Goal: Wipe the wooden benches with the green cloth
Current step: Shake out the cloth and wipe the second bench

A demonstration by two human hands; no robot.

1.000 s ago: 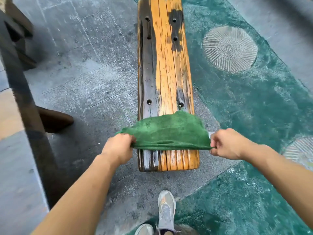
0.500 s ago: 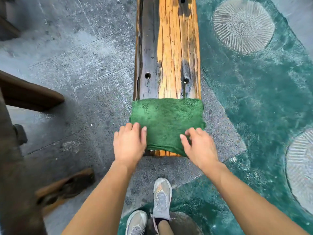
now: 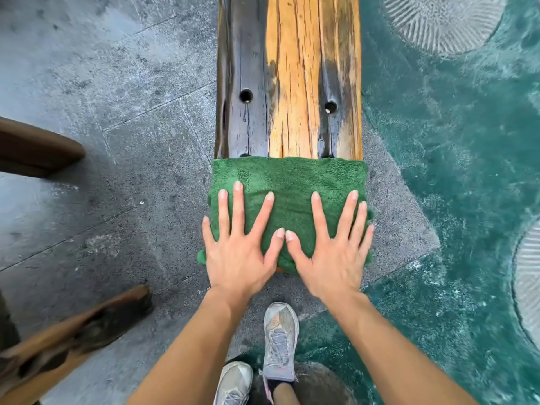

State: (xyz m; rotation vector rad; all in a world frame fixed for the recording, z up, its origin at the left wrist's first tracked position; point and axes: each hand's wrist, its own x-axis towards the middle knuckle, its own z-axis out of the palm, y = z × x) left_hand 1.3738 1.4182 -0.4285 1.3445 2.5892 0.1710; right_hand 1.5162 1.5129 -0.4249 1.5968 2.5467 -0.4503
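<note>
Now flat: green cloth lies spread over the near end of the wooden bench, covering its width. A second back it hangs stretched between two fists. Left hand and right hand press palms down on it, fingers straight and splayed, thumbs almost touching. Placement looks done; wiping seems ready to start, probably a push away along the dark-stained plank

The cloth is plain deep green. The worktop is orange-yellow wood with streaky grain, stained black along its left side and in a right strip, with 2 dark holes. The paving is speckled grey. The ground on the right is mottled teal with pale ribbed discs. The shoes are grey-white.
</note>
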